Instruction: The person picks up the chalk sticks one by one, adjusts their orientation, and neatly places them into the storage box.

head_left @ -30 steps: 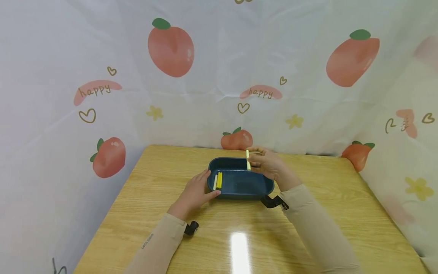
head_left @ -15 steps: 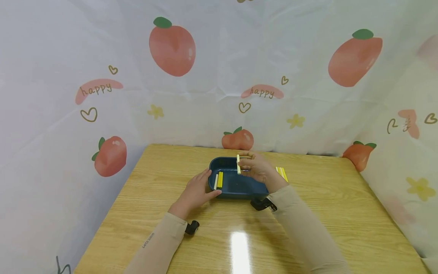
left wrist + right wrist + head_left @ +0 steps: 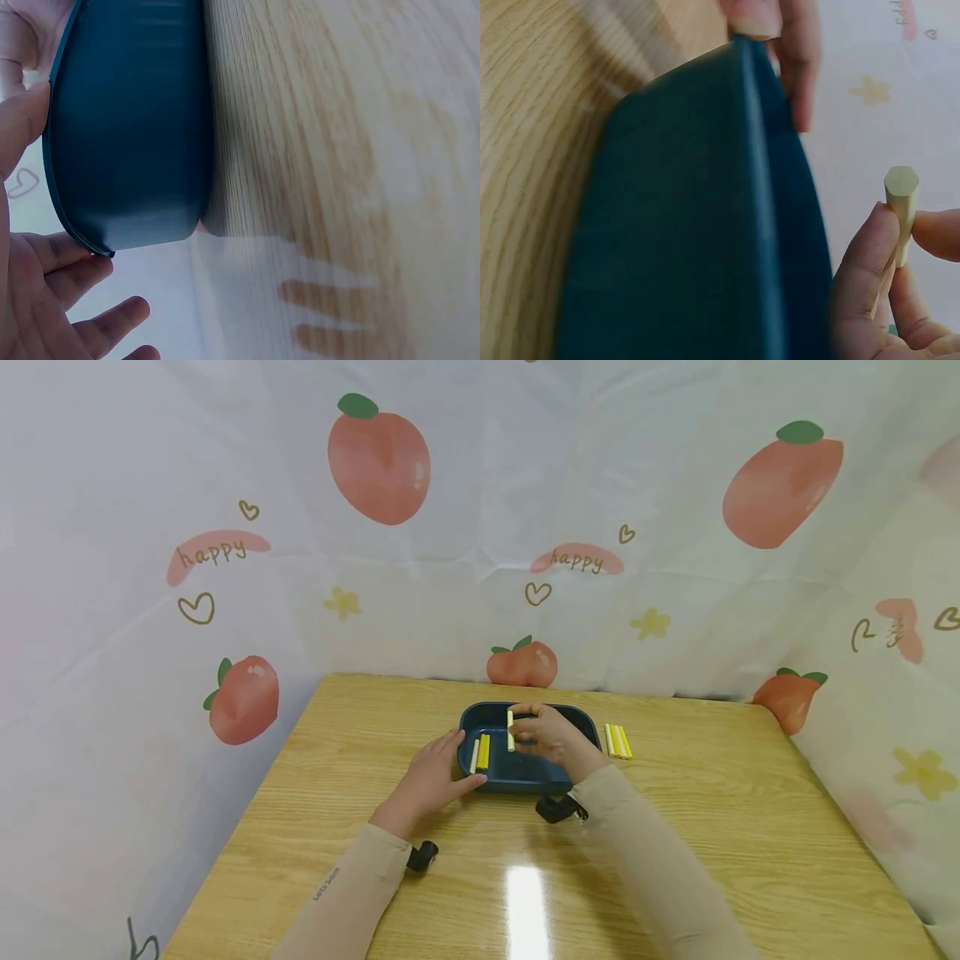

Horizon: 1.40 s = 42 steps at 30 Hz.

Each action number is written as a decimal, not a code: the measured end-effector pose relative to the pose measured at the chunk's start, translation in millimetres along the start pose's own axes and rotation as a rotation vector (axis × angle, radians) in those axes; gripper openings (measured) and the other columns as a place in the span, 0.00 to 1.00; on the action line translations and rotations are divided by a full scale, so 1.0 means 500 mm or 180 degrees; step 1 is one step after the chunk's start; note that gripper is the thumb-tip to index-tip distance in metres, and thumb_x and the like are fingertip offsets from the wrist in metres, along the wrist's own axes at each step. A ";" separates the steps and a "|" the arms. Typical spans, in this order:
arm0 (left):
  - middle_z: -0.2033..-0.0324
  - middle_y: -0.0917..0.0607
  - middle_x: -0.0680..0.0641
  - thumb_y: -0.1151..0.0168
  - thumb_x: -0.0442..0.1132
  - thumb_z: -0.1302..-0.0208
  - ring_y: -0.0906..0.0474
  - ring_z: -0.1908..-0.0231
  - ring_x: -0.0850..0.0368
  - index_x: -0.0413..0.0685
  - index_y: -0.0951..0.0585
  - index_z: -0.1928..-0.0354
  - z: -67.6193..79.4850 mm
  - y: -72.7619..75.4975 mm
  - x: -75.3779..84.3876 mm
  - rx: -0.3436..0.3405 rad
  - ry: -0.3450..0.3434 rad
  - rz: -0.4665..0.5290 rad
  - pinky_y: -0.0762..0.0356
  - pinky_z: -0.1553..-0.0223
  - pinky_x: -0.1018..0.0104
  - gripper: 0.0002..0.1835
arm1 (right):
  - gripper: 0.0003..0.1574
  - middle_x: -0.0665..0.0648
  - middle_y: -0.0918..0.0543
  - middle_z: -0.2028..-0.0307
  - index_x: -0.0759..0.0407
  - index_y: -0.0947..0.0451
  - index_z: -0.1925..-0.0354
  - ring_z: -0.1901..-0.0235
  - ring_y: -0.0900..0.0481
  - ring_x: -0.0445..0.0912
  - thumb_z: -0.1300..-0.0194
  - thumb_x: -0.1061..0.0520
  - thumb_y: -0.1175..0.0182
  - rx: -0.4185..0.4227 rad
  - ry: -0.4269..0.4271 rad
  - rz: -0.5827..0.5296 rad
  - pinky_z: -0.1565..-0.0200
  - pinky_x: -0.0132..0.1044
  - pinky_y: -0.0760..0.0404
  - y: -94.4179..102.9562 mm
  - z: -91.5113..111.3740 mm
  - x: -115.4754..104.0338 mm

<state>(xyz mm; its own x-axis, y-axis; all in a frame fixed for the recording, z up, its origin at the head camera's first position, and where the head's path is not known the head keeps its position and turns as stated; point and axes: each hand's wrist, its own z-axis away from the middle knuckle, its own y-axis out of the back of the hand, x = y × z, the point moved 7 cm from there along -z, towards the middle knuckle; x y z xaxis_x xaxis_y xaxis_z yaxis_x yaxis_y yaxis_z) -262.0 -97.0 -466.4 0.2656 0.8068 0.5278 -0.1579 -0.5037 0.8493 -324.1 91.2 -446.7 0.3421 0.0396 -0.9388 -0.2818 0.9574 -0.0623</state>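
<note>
A dark blue rounded box (image 3: 502, 787) stands on the table. My left hand (image 3: 422, 781) holds its left end, with the thumb and fingers on the rim (image 3: 52, 157). Over the box's inside, my right hand (image 3: 553, 739) pinches a pale yellow chalk stick (image 3: 511, 732) upright between thumb and fingers. The right wrist view shows the six-sided end of this chalk stick (image 3: 902, 182). Inside the box at the left end lie a white chalk stick (image 3: 474, 756) and yellow chalk (image 3: 483, 752), side by side.
Several yellow and white chalk sticks (image 3: 618, 742) lie in a row on the wooden table (image 3: 675, 827), right of the box. A printed white cloth (image 3: 442, 568) hangs behind the table and along its sides.
My right hand has moved left and down with the chalk stick, from above the box's back rim to inside its outline. The row at right has come into view. My left hand stays put.
</note>
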 end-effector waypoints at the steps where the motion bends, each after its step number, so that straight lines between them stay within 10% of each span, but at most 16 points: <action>1: 0.23 0.45 0.44 0.38 0.66 0.36 0.47 0.25 0.41 0.45 0.44 0.21 0.000 0.000 0.000 0.0000 0.0001 -0.0008 0.48 0.27 0.42 0.51 | 0.30 0.57 0.27 0.58 0.65 0.35 0.32 0.70 0.25 0.44 0.30 0.67 0.43 0.0013 -0.0021 0.0036 0.64 0.37 0.18 -0.001 -0.003 0.004; 15: 0.23 0.45 0.44 0.39 0.67 0.36 0.47 0.25 0.40 0.45 0.44 0.22 0.000 0.003 0.002 0.0005 -0.0029 -0.0044 0.46 0.28 0.41 0.51 | 0.33 0.66 0.26 0.43 0.63 0.32 0.33 0.56 0.21 0.53 0.35 0.70 0.38 0.0216 -0.0359 0.0513 0.56 0.43 0.15 -0.004 -0.040 0.050; 42: 0.23 0.44 0.43 0.39 0.67 0.36 0.47 0.25 0.41 0.45 0.44 0.21 -0.002 0.002 0.002 -0.0005 -0.0055 -0.0069 0.46 0.28 0.42 0.51 | 0.30 0.64 0.22 0.59 0.66 0.27 0.38 0.68 0.22 0.50 0.38 0.75 0.39 0.0457 -0.0491 0.0895 0.64 0.42 0.13 -0.023 -0.079 0.074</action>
<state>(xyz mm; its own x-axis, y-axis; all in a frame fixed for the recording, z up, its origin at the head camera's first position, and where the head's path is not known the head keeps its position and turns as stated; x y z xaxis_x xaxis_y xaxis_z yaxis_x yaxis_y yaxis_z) -262.8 -96.4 -464.8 0.2854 0.8120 0.5091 -0.1534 -0.4857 0.8606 -343.6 70.2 -494.2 0.4035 0.3397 -0.8496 -0.2591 0.9329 0.2500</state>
